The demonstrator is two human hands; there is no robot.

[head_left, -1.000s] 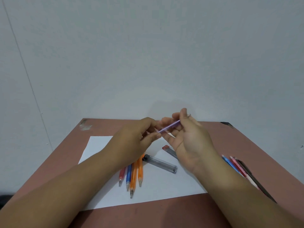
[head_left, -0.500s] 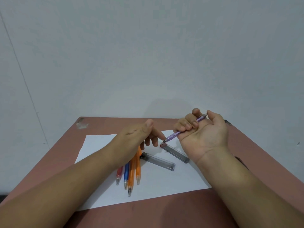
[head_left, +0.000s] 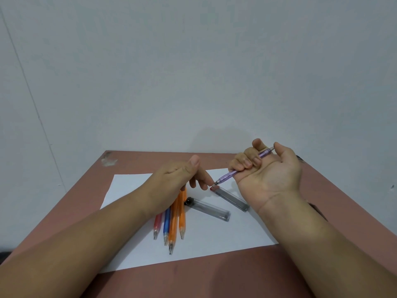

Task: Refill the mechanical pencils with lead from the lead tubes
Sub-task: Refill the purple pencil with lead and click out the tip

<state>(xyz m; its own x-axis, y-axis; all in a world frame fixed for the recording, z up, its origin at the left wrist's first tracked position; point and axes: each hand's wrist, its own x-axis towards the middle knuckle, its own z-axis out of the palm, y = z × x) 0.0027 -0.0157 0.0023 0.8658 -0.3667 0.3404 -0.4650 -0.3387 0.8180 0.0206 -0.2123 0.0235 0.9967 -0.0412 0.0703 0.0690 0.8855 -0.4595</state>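
Observation:
My right hand (head_left: 270, 179) lies palm up over the table's right side, fingers curled round a purple mechanical pencil (head_left: 231, 174). The pencil's tip points down-left, close to the red cap of a clear lead tube (head_left: 233, 199) lying on the paper. My left hand (head_left: 174, 179) hovers over the paper with its thumb raised and fingers reaching down, the index fingertip at that red cap. A second lead tube (head_left: 209, 210), black-capped, lies just in front. Red (head_left: 157, 224), blue (head_left: 166, 224) and two orange pencils (head_left: 173, 230) lie together, partly under my left wrist.
A white paper sheet (head_left: 214, 241) covers the middle of the reddish-brown table (head_left: 214, 280), which stands against a pale wall. A dark thing (head_left: 319, 211) peeks out beside my right forearm. A pale smudge (head_left: 109, 161) marks the far left corner.
My left hand let go of the purple pencil's end and dropped to the red-capped tube. My right hand carried the pencil right and turned palm up.

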